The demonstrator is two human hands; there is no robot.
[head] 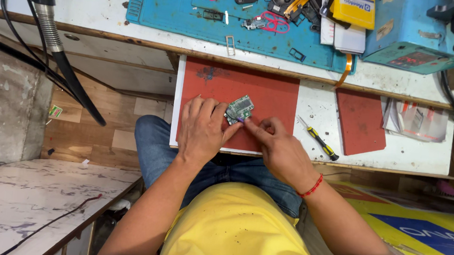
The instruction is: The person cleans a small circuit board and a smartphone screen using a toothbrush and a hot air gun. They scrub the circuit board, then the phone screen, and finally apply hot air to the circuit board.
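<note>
Green and no bigger than our fingertips can cover, a small circuit board (239,109) lies on the red mat (271,93) that covers the pull-out part of the counter (317,104) in front of us. Our left hand (201,128) rests flat on the mat with its fingers curled over the board's left edge, pinning it down. Our right hand (278,146) comes in from the right, thumb and forefinger pinched on a tiny purple-tipped tool (241,121) whose point touches the board's lower edge; the tool is too small for us to tell what kind it is. A red thread bracelet (312,187) sits on our right wrist.

Just to the right of our right hand, on the white counter surface, lies a yellow-and-black screwdriver (318,140), apart from both hands. Beyond it rests a second, smaller red mat (361,120), and further right a stack of papers (416,119).

Behind the red mat, on the upper level, a blue work mat (166,8) carries scattered phone parts, small frames and a pink loop of wire (273,21). A yellow box (354,8) and a blue machine (422,34) stand at the far right. At the left, a black hose with a metal sleeve (54,33) slants down past the counter edge, well clear of our hands. Nothing lies between our hands and the board.
</note>
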